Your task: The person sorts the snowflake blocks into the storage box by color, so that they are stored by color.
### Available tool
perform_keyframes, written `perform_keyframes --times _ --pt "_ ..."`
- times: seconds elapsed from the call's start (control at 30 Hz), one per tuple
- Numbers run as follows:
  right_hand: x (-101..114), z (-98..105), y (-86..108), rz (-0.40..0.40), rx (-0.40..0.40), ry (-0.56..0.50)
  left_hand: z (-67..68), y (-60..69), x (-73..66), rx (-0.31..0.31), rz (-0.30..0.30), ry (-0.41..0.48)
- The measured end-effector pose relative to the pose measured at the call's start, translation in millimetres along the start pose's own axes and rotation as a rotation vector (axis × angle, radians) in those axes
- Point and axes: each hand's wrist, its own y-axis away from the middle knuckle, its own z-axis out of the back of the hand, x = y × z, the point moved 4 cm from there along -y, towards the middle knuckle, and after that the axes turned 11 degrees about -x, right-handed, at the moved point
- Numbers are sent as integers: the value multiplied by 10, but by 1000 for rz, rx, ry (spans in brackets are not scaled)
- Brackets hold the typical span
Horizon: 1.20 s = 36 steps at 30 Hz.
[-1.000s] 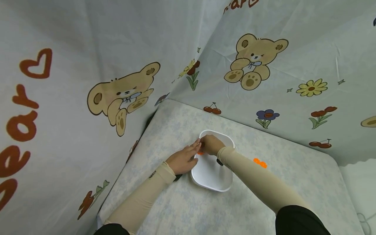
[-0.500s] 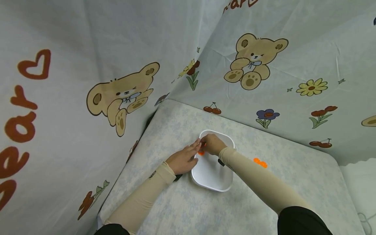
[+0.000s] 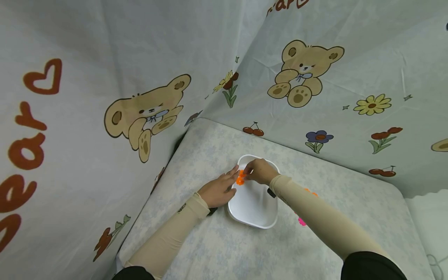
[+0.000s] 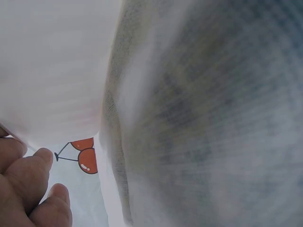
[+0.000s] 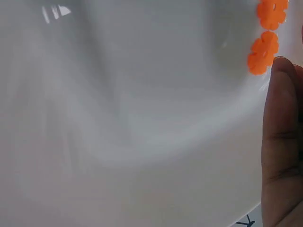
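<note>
A white tray (image 3: 253,206) holds orange flower-shaped pieces (image 3: 240,178) against its left wall. My left hand (image 3: 217,191) lies at that wall, fingers extended over the rim; in the left wrist view its fingers (image 4: 28,177) are beside the tray's outer side. My right hand (image 3: 260,171) reaches in from the right, its fingertips close beside the orange pieces. In the right wrist view a finger (image 5: 282,137) comes up next to an orange piece (image 5: 263,53), and another orange piece (image 5: 272,13) is above it. Whether anything is between the right fingertips is hidden.
Right of the tray, another orange piece (image 3: 311,192) and a pink piece (image 3: 302,221) lie on the pale tabletop (image 3: 213,249), partly covered by my right sleeve. Printed cloth (image 3: 224,46) stands behind and left of the table.
My right hand has shifted right, away from the tray's left wall, uncovering more of the orange pieces. The pink piece has come into view beside the sleeve. My left hand has stayed put.
</note>
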Motion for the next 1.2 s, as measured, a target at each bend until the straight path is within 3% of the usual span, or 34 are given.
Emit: perform_keyframes --times 0.17,0.6,0.93,1.2 --pt "-81 88 63 -73 14 -17 2 4 -12 3 8 5" --pt "-267 349 207 -131 -12 -17 -10 0 -21 -1 7 -9" --pt "-485 544 363 -191 -31 -50 -30 2 15 -13 -15 0" --pt "-694 663 524 -248 -39 -77 -35 2 32 -8 2 2"
